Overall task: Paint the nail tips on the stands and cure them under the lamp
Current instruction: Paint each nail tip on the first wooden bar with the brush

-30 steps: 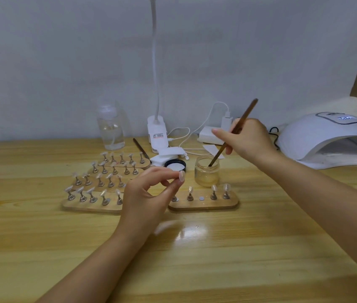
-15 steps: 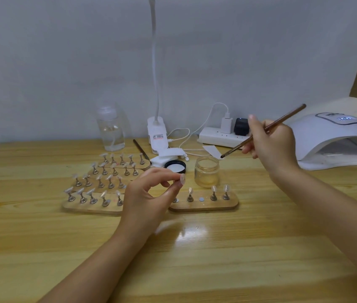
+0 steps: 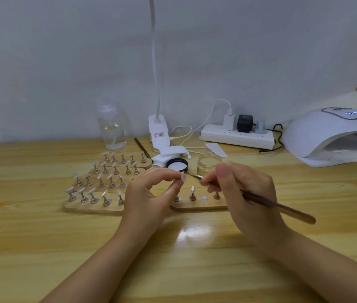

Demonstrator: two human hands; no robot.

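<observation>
Nail tip (image 3: 183,176) in left hand (image 3: 149,197) grip, brush (image 3: 258,196) tip beside.

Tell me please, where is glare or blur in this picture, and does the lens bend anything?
Head view: a bright glare patch lies on the table between the wrists; the bottle looks soft and blurred; the brush in the right hand and the nail tip in the left hand stay fairly sharp; the table's back edge bows, wide-angle distortion.
</observation>
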